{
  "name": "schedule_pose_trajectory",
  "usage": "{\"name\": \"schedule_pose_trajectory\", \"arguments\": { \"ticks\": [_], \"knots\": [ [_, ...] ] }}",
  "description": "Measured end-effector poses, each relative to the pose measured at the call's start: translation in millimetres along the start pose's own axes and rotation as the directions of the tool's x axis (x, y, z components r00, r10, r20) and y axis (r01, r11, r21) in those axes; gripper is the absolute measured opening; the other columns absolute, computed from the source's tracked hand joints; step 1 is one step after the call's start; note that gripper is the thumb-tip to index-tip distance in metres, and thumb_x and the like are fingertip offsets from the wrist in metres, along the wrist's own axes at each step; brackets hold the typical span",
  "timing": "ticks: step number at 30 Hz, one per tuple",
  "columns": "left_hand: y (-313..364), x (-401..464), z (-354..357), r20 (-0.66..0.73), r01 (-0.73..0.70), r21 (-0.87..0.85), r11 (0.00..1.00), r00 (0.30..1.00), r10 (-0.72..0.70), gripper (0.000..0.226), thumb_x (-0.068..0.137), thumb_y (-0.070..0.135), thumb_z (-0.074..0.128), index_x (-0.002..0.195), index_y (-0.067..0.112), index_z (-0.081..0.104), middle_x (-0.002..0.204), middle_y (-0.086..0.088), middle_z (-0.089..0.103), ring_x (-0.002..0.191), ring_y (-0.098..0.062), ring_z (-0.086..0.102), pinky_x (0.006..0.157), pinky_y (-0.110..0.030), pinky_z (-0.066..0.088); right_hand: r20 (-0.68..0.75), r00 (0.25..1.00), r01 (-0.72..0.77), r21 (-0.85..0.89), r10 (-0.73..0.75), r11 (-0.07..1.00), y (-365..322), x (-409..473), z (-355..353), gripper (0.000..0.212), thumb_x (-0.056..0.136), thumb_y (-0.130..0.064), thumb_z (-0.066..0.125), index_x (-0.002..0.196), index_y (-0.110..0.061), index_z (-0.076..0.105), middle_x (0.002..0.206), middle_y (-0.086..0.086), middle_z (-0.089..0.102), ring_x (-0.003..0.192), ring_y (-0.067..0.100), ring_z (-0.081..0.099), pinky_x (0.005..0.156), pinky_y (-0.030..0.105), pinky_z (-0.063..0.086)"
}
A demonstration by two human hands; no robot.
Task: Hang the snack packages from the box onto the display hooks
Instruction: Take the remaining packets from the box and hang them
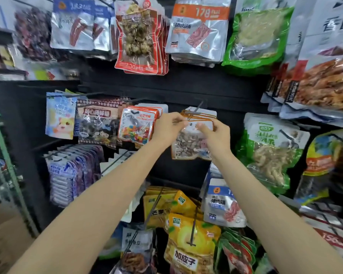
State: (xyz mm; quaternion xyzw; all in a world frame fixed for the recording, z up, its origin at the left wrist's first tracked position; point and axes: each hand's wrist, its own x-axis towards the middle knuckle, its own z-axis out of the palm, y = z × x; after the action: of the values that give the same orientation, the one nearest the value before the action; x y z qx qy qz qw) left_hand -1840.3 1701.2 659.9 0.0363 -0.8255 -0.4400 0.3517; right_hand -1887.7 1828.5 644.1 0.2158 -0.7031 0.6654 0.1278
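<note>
Step in hand, as judged: threading a batch of snack packs onto a display hook, mid-row of the rack.

1. Far left: a cardboard box point(2, 240) showed at the lower-left edge; contents not visible. Beside it stood a green metal frame point(0, 135).
2. Left-centre: the left hand point(169, 125) was curled, fingertips pinching the top-left edge of the snack packs point(190, 143). Just left of it hung candy packs point(137, 125), glossy clear film w/ orange trim, already on a hook.
3. Centre: the snack packs were flat pouches, clear front, white header w/ thin orange border, brownish lumpy contents. Several headers fanned out at the top, so it was more than one pack; exact qty not readable. The hook point(198, 108), a thin dark wire prong, crossed the headers at the top. Whether the prong passed through the hang holes could not be told.
4. Right-centre: the right hand point(216, 135) was curled, fingers gripping the headers' right side at the front.
5. Right: green pouches point(269, 153), crinkled glossy film, hung well apart from the hands.

Next move, est.: align hang holes w/ prong tip, slide the packs back toward the black back panel point(186, 89), then release both hands. Film is slick and floppy, so the headers need support on both sides until seated.
</note>
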Motion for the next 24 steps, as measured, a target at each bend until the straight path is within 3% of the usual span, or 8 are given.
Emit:
{"name": "schedule_pose_trajectory", "arguments": {
  "ticks": [4, 6, 8, 10, 12, 15, 18, 24],
  "knots": [
    [-4.6, 6.4, 8.9, -0.018, 0.011, 0.029, 1.000, 1.000, -0.011, 0.005, 0.086, 0.014, 0.066, 0.086, 0.010, 0.069, 0.078, 0.004, 0.064, 0.079, -0.012, 0.061, 0.084, -0.030, 0.050, -0.022, 1.000, -0.007, -0.007, 0.006, 1.000, 7.9, 4.8, 2.6, 0.004, 0.086, -0.021, 0.066, 0.084, -0.024, 0.066, 0.090, 0.000, 0.070, 0.084, 0.020, 0.066, 0.078, 0.046, 0.055],
    [-5.2, 9.7, 13.6, -0.038, -0.004, 0.051, 0.999, 0.999, 0.006, 0.003, 0.086, 0.015, 0.066, 0.083, 0.013, 0.067, 0.078, 0.004, 0.064, 0.079, -0.010, 0.060, 0.083, -0.029, 0.050, -0.053, 0.996, 0.062, -0.091, -0.067, 0.994, 8.9, 7.5, 3.0, 0.009, 0.086, -0.014, 0.066, 0.094, -0.016, 0.063, 0.098, 0.003, 0.067, 0.086, 0.015, 0.061, 0.078, 0.030, 0.050],
    [-5.6, 14.8, 16.1, -0.058, -0.029, 0.102, 0.994, 0.998, 0.035, 0.006, 0.085, 0.016, 0.068, 0.082, 0.017, 0.063, 0.083, 0.003, 0.064, 0.080, -0.009, 0.059, 0.079, -0.025, 0.048, -0.076, 0.972, 0.191, -0.290, -0.222, 0.938, 9.3, 11.2, 4.3, 0.026, 0.083, -0.006, 0.067, 0.104, -0.012, 0.053, 0.109, 0.007, 0.057, 0.093, 0.012, 0.052, 0.073, 0.014, 0.037],
    [-6.5, 20.0, 17.4, -0.060, -0.058, 0.214, 0.975, 0.996, 0.072, 0.006, 0.086, 0.016, 0.066, 0.085, 0.016, 0.061, 0.090, -0.001, 0.062, 0.079, -0.010, 0.054, 0.072, -0.022, 0.042, -0.059, 0.919, 0.300, -0.537, -0.390, 0.788, 11.8, 14.2, 6.9, 0.039, 0.078, -0.001, 0.070, 0.110, -0.010, 0.048, 0.113, 0.010, 0.047, 0.099, 0.018, 0.047, 0.074, 0.018, 0.038],
    [-8.7, 23.9, 18.7, -0.050, -0.107, 0.329, 0.938, 0.990, 0.130, 0.007, 0.087, 0.014, 0.063, 0.094, 0.012, 0.061, 0.096, -0.003, 0.052, 0.083, -0.014, 0.052, 0.074, -0.024, 0.041, 0.011, 0.860, 0.335, -0.767, -0.511, 0.547, 18.1, 16.5, 10.8, 0.038, 0.072, 0.001, 0.073, 0.102, -0.008, 0.052, 0.107, 0.013, 0.049, 0.094, 0.025, 0.049, 0.069, 0.029, 0.044],
    [-13.7, 26.0, 23.4, -0.022, -0.179, 0.429, 0.885, 0.978, 0.209, 0.024, 0.087, 0.006, 0.060, 0.111, 0.010, 0.059, 0.113, -0.008, 0.047, 0.102, -0.019, 0.049, 0.090, -0.030, 0.045, 0.103, 0.826, 0.336, -0.880, -0.555, 0.337, 22.0, 18.2, 14.1, 0.033, 0.061, 0.004, 0.076, 0.085, -0.008, 0.058, 0.092, 0.012, 0.058, 0.083, 0.029, 0.056, 0.061, 0.035, 0.045],
    [-16.2, 24.4, 24.3, 0.002, -0.178, 0.440, 0.880, 0.980, 0.198, 0.032, 0.088, 0.008, 0.059, 0.120, 0.012, 0.055, 0.124, -0.009, 0.047, 0.113, -0.020, 0.049, 0.098, -0.030, 0.043, 0.139, 0.838, 0.335, -0.894, -0.527, 0.298, 20.6, 18.8, 13.9, 0.034, 0.057, 0.000, 0.079, 0.083, -0.010, 0.060, 0.088, 0.010, 0.059, 0.080, 0.026, 0.058, 0.060, 0.033, 0.046],
    [-21.4, 16.0, 14.5, 0.033, -0.187, 0.384, 0.904, 0.981, 0.189, 0.036, 0.090, 0.014, 0.059, 0.126, 0.014, 0.051, 0.116, -0.005, 0.049, 0.097, -0.014, 0.052, 0.083, -0.019, 0.039, 0.203, 0.837, 0.412, -0.845, -0.507, 0.342, 26.3, 2.2, 11.1, 0.037, 0.065, -0.011, 0.082, 0.097, -0.005, 0.065, 0.111, 0.016, 0.062, 0.102, 0.029, 0.061, 0.083, 0.038, 0.052]
  ]
}}
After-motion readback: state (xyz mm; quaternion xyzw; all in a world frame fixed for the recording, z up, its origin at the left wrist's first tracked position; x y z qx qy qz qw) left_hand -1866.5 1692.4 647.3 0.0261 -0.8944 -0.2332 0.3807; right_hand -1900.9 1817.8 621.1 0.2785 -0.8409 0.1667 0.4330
